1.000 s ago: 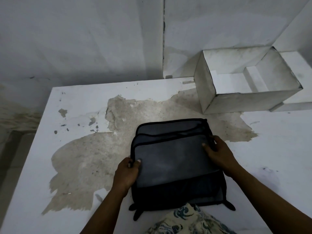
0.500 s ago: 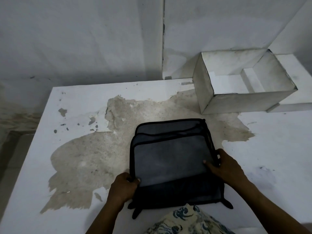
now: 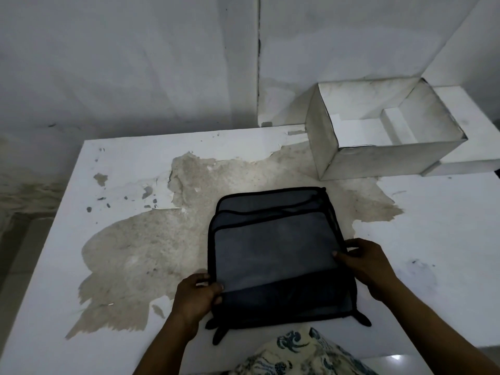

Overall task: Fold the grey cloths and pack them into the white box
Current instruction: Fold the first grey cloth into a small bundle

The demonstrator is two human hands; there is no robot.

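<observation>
A stack of grey cloths [image 3: 273, 250] with black piping lies on the white table [image 3: 130, 158], near its front edge. The top cloth is folded over the ones beneath. My left hand [image 3: 197, 293] pinches the top cloth's left edge, thumb on top. At the cloth's right edge my right hand [image 3: 365, 263] pinches it the same way, thumb laid on the fabric. The white box [image 3: 378, 158] stands open-topped at the back right, beyond the stack, and no cloth shows inside it.
The tabletop has a large worn brown patch [image 3: 151, 239] left of the cloths. A wall runs behind the table, and a white ledge [image 3: 470, 163] sits under the box's right side. Patterned clothing [image 3: 297, 355] shows at the bottom edge.
Both hands slid toward me along the side edges of the top cloth and now hold it lower down. The stack and the box stayed in place.
</observation>
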